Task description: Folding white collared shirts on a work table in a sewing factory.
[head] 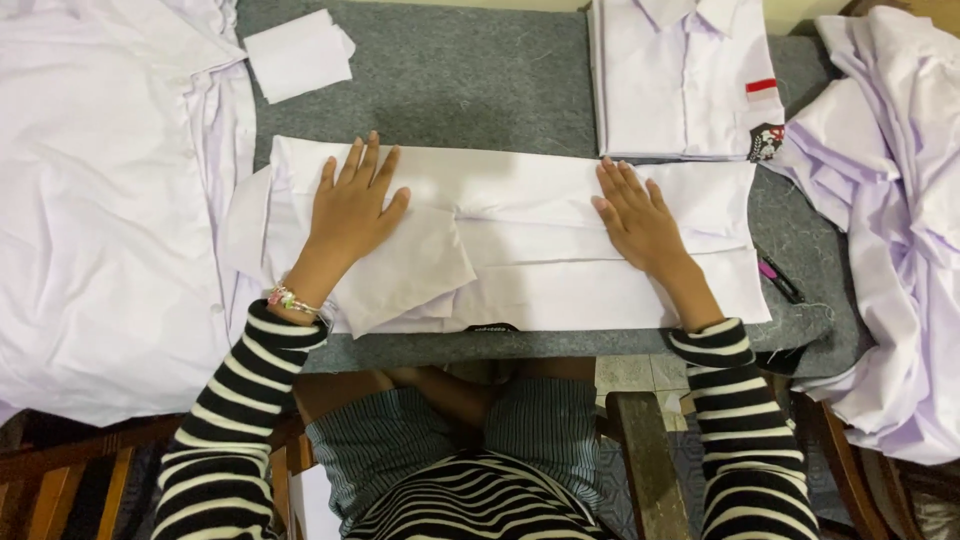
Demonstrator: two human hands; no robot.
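A person seated at a grey felt-covered table (480, 90) presses both palms flat on a white shirt (540, 270) folded into a long band across the table's near edge. The left hand (350, 215) lies on the band's left part, fingers spread and straight, gripping nothing; the right hand (640, 225) rests on its right part, fingers likewise flat and open. The shirt lies directly under both sets of fingers, touching them, with a folded-in flap (410, 275) just beside the left palm. Judging by the layers, the lengthwise folds look done while the band has not yet been doubled into a compact packet like the finished folded shirt (685, 75) at the table's far right corner. A heap of loose white garments (100, 200) covers the table's left side, another heap (890, 240) hangs off its right, and a small white sheet (298, 55), possibly paper, sits near the far left.
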